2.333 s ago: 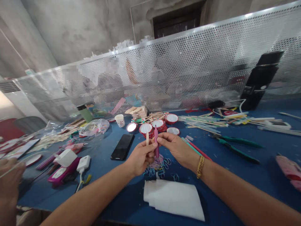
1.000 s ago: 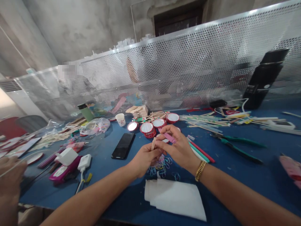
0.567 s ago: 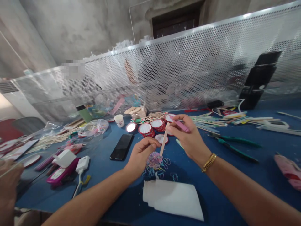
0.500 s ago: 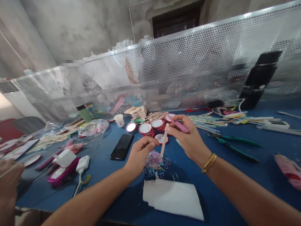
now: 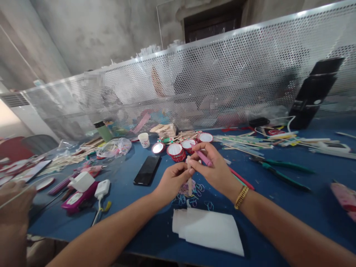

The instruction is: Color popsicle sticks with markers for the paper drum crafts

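Observation:
Between my two hands, a flat wooden craft stick [image 5: 190, 187] stands nearly upright. My left hand [image 5: 172, 182] is closed, its thumb and finger pinching the stick from the left. On the other side, my right hand [image 5: 215, 167] grips a pink pen-like stick [image 5: 205, 158], with its thumb and fingertips at the wooden stick's upper end. Below the fingers lies a pile of small pastel wire clips or pins [image 5: 182, 197], partly covered by the stick and my left hand. Folded white paper or cloth [image 5: 208, 230] rests on the blue table [image 5: 150, 237] nearer me.
Red round tins [image 5: 176, 152], a phone [image 5: 147, 170] and a paper cup [image 5: 144, 140] stand beyond my hands. Green-handled pliers [image 5: 286, 174] lie right. A purple device [image 5: 79, 198] and white charger [image 5: 82, 181] lie left. Another person's hand [image 5: 16, 200] is at the left edge.
My left hand has moved onto the wooden stick, where it was beside it. My right hand has come left and lower, uncovering red and green sticks behind its wrist. The view has shifted slightly.

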The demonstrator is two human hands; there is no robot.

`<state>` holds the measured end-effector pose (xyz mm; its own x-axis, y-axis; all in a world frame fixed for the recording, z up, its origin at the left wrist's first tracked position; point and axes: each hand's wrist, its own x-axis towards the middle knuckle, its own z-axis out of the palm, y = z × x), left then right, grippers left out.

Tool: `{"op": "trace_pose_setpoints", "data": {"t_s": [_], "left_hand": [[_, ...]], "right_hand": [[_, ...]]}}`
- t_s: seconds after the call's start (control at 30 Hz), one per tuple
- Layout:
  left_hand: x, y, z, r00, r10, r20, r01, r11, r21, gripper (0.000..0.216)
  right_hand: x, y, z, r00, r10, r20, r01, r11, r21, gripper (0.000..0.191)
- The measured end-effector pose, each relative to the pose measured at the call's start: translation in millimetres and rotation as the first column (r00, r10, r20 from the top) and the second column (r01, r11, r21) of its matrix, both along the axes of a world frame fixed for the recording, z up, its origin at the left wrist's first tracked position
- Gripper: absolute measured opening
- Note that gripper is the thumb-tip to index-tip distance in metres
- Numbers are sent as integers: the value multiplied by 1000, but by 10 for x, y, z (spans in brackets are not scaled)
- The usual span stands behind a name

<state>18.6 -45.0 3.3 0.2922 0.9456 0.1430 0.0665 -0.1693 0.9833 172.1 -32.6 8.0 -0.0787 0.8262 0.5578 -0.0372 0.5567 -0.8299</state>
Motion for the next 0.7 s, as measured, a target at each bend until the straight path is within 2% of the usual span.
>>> {"op": "trace_pose_setpoints", "data": {"t_s": [0.07,0.17,0.3,0.4,0.53,0.6,0.7], "left_hand": [[6,-2,-10,1000,-26,16,27,999,-44,45],[11,-5,-11,999,-26,42,29,997,-71,44],[-4,3,-15,999,28,15,-28,1000,-5,42],[-26,23,-40,999,34,-23,-33,998,55,38],[-45,58,-101,1000,-26,-7,26,997,79,33],[-45,71,-124,999,-36,9,35,994,100,33],[-38,78,-129,999,-36,8,34,993,117,33]], "right_hand": [[-14,-17,-7,1000,3,24,-3,1000,23,25],[-15,-46,1,995,-95,33,93,993,72,13],[-7,-82,16,983,-179,-48,185,973,142,32],[-40,-118,3,981,-175,-88,183,978,97,24],[-128,-178,-41,982,-139,-125,144,989,33,9],[-162,-205,-51,979,-190,-76,195,979,59,5],[-173,-227,-47,966,-255,-50,259,962,90,11]]}}
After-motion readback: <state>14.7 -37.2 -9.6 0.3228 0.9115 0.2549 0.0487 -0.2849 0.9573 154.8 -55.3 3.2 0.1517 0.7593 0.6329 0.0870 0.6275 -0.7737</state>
